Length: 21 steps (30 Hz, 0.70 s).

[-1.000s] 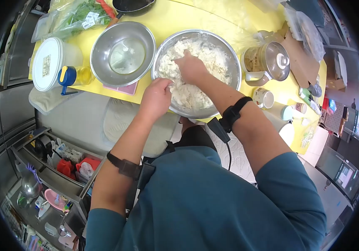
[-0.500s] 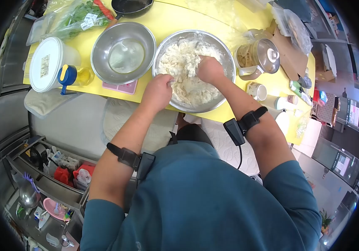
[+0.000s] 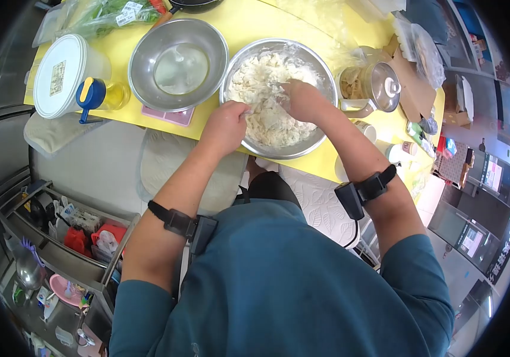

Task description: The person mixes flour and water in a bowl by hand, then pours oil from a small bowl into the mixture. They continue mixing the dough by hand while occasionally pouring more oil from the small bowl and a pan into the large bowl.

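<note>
At the near edge of the yellow table point(image 3: 255, 21), curling the left hand point(image 3: 226, 127) into a near-fist at the left rim of the stainless-steel mixing bowl point(image 3: 302, 147), seemingly pinching it. Dipping the half-curled right hand point(image 3: 304, 102) into shaggy flour dough point(image 3: 273, 128) inside that bowl, not being able to tell whether gripping any. After shifting the right hand rightward across the bowl within the last second, apparently working a different patch, and so far leaving the dough loose and lumpy rather than joined.

Yellow table point(image 3: 249, 24) under 1 floury bowl point(image 3: 280, 150), 1 white-lidded tub point(image 3: 69, 74), 1 blue-capped jug point(image 3: 102, 95)
</note>
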{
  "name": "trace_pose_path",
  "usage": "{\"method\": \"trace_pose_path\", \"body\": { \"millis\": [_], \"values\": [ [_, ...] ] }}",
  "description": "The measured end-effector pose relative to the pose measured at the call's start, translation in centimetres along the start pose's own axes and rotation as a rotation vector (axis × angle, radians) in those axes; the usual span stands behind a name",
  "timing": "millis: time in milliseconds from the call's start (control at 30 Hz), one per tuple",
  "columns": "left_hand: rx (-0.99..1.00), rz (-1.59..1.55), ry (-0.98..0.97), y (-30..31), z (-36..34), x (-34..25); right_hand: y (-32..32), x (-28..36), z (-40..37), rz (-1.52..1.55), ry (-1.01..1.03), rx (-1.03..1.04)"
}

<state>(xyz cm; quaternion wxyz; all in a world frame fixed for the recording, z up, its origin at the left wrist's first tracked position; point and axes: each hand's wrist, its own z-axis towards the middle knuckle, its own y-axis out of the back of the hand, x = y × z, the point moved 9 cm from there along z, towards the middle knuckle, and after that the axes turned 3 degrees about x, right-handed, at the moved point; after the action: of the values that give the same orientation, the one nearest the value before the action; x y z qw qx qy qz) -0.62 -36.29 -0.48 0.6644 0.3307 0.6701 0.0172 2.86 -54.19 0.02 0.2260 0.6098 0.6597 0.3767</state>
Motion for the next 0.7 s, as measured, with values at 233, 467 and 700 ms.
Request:
{"method": "trace_pose_path", "body": {
  "millis": [233, 467, 700],
  "values": [
    [-0.036, -0.036, 0.086, 0.5, -0.7, -0.5, 1.1, -2.3, 2.4, -0.072, -0.014, 0.006],
    [-0.106, -0.029, 0.168, 1.3, -2.8, -0.5, -2.4, -7.3, 5.9, 0.228, -0.186, -0.068],
    [-0.186, -0.097, 0.118, 0.3, -2.8, -2.2, -3.5, -7.7, 8.5, 0.221, -0.110, -0.194]
  ]
}}
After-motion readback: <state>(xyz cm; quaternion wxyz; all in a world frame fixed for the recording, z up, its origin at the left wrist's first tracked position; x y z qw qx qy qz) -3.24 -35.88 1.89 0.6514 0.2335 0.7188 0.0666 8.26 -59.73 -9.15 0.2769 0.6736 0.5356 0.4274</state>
